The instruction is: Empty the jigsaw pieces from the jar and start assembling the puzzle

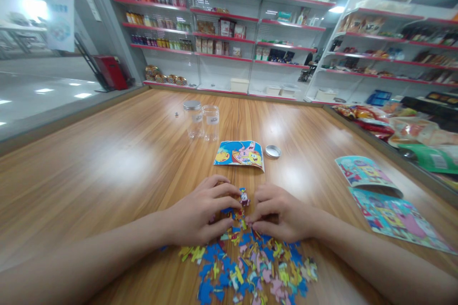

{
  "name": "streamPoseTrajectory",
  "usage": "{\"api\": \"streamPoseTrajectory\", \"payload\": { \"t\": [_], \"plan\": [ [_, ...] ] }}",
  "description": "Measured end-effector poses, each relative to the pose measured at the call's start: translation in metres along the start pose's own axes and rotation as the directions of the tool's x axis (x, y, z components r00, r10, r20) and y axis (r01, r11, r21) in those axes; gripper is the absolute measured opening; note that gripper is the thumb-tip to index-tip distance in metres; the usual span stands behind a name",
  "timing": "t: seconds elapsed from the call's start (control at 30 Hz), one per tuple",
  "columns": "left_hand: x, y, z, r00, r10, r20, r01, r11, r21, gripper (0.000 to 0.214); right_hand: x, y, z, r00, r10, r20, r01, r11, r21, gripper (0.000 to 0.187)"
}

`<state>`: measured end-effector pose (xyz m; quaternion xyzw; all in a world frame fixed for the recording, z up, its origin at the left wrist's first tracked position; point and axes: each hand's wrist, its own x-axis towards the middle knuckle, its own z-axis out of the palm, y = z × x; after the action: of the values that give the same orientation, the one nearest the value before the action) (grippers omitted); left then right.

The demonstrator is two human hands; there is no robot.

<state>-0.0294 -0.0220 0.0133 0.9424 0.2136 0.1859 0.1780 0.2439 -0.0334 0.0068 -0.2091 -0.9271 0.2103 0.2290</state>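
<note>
So we've got our left hand (200, 217) and right hand (282, 217) close together at the far edge of the jigsaw pieces (250, 267) heaped on the table (107, 162) right in front of us. The left fingers are pinched on a small pink piece (244, 198), the right fingers are curled onto the heap, can't tell if they grip anything. Just past them lies a cartoon picture card (239, 153) with a jar lid (273, 151) beside it, and further back a lidded jar (193, 118) and an open jar (211, 121) stand side by side
</note>
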Motion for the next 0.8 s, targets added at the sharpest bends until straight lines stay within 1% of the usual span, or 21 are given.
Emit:
{"api": "streamPoseTrajectory", "payload": {
  "t": [0.07, 0.13, 0.2, 0.3, 0.33, 0.4, 0.47, 0.53, 0.67, 0.8],
  "plan": [
    [0.0, 0.0, 0.0, 1.0, 0.001, 0.0, -0.001, 1.0, 0.001, 0.026, 0.0, -0.001, -0.001, 1.0, -0.016, 0.021, 0.016, 1.0, -0.004, 0.016],
    [0.0, 0.0, 0.0, 1.0, 0.002, -0.001, -0.002, 1.0, 0.001, 0.027, 0.001, -0.003, -0.002, 0.999, -0.046, 0.018, 0.045, 0.999, 0.007, 0.02],
    [0.0, 0.0, -0.001, 1.0, 0.005, -0.001, -0.005, 1.0, 0.0, 0.027, 0.002, -0.006, -0.002, 0.996, -0.09, -0.026, 0.091, 0.995, 0.041, 0.02],
    [0.0, 0.0, -0.001, 1.0, 0.008, -0.002, -0.008, 1.0, -0.001, 0.027, 0.002, -0.01, -0.001, 0.985, -0.15, -0.088, 0.159, 0.982, 0.1, 0.016],
    [0.0, 0.0, -0.001, 1.0, 0.01, -0.005, -0.01, 1.0, -0.002, 0.027, 0.002, -0.011, 0.0, 0.983, -0.163, -0.083, 0.172, 0.979, 0.114, 0.015],
    [0.001, 0.0, 0.0, 1.0, 0.012, -0.013, -0.012, 1.0, -0.004, 0.027, 0.001, -0.011, 0.001, 0.983, -0.181, -0.031, 0.184, 0.975, 0.125, 0.018],
    [0.0, 0.0, 0.0, 1.0, 0.013, -0.016, -0.013, 1.0, -0.004, 0.027, 0.001, -0.011, 0.003, 0.982, -0.186, 0.026, 0.182, 0.977, 0.115, 0.023],
    [0.0, 0.0, 0.0, 1.0, 0.012, -0.011, -0.012, 1.0, 0.001, 0.027, 0.001, -0.011, 0.004, 0.981, -0.187, 0.054, 0.182, 0.979, 0.089, 0.024],
    [-0.001, 0.001, -0.001, 1.0, 0.012, -0.005, -0.012, 1.0, 0.006, 0.027, 0.002, -0.01, 0.005, 0.981, -0.19, 0.05, 0.187, 0.981, 0.058, 0.022],
    [0.0, 0.001, -0.002, 1.0, 0.02, -0.015, -0.02, 1.0, -0.003, 0.027, 0.002, -0.01, 0.005, 0.98, -0.195, 0.047, 0.191, 0.979, 0.071, 0.021]
  ]
}}
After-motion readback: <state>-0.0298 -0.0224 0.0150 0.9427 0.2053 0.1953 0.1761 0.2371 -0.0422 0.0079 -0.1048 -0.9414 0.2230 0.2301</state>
